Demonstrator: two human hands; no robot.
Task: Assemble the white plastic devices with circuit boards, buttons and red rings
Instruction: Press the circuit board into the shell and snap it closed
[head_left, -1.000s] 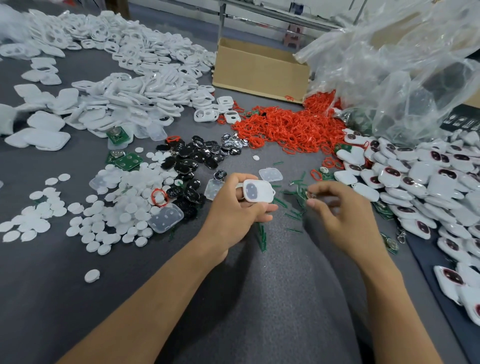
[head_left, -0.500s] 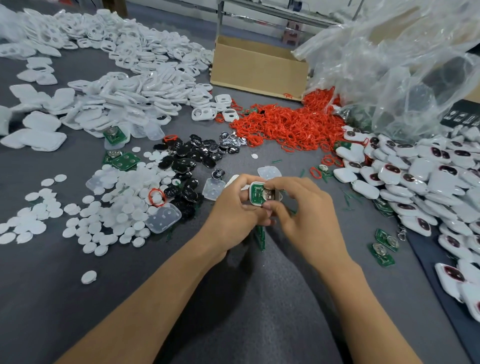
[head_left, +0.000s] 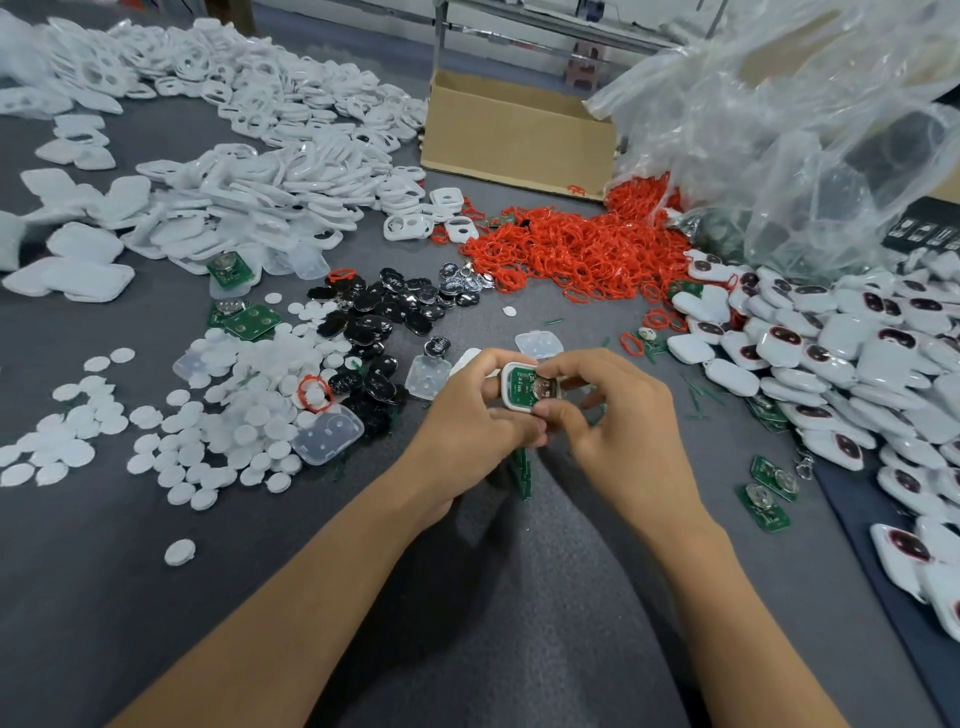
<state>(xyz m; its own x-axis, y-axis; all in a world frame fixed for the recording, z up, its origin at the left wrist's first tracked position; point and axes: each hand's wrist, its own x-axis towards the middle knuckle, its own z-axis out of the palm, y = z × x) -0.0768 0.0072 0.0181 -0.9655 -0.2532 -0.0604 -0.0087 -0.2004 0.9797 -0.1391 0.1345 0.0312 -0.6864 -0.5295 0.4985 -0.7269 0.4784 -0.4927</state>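
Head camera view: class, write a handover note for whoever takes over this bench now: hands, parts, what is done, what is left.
Left hand grips a white shell; right hand pinches the green circuit board lying in it.
Parts: empty shells far left, black buttons centre, red rings beyond them, spare boards right.
Done: many closed devices piled right.
Left: seat this board, close the shell, repeat; its button and ring cannot be seen.
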